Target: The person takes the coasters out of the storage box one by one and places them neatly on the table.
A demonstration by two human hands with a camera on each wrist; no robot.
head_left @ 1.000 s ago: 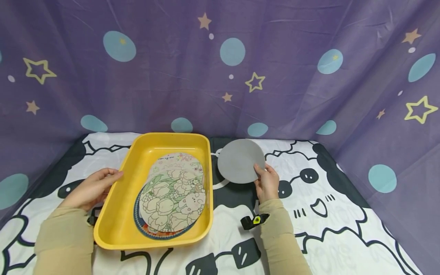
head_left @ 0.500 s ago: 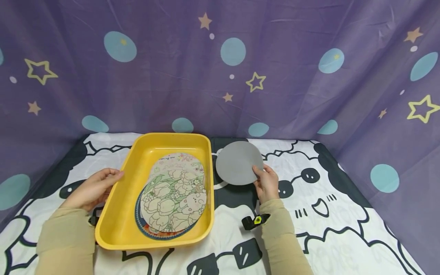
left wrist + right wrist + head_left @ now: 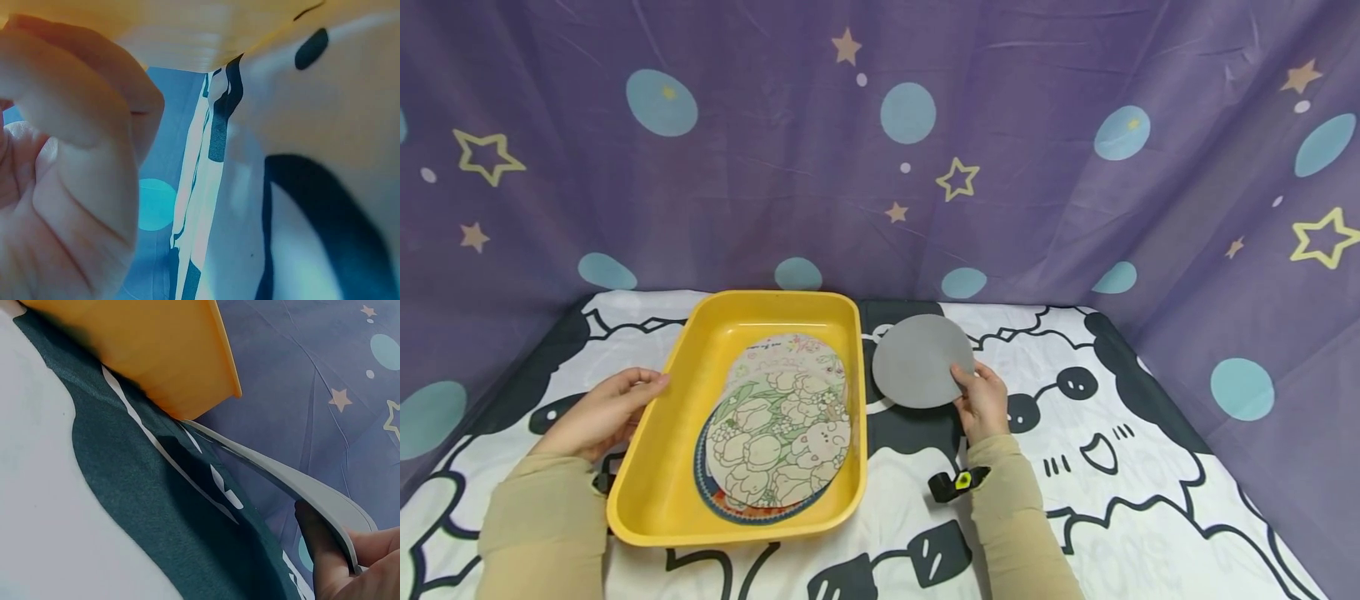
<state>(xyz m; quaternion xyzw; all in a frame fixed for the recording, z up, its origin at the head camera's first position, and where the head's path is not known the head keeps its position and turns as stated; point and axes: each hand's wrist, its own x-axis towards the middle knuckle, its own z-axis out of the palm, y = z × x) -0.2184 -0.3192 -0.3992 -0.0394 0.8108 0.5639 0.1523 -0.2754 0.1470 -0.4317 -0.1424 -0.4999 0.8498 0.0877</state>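
My left hand [image 3: 601, 412] grips the left rim of a yellow plastic tray [image 3: 658, 492], thumb over the edge and fingers beneath. Inside the tray lie overlapping round mats: a pale one with line-drawn tulips and a bunny [image 3: 775, 446] on top, a pinkish one [image 3: 790, 350] behind it, and a blue-rimmed one [image 3: 752, 517] below. To the tray's right, my right hand [image 3: 983, 402] pinches a plain grey round mat [image 3: 917, 358] by its near right edge. The right wrist view has this mat [image 3: 281, 470] tilted up off the cloth at the held side, its far end close by the tray.
A white cloth with black cartoon drawings [image 3: 1120, 525] covers the table. Behind it hangs a purple curtain [image 3: 1037, 208] with stars and blue dots, which also closes off both sides. A small black wrist camera [image 3: 951, 485] sits at my right wrist.
The grey mat's far edge has come down and slightly toward me, while my right hand stays nearly in place. My left hand and the tray hold still.
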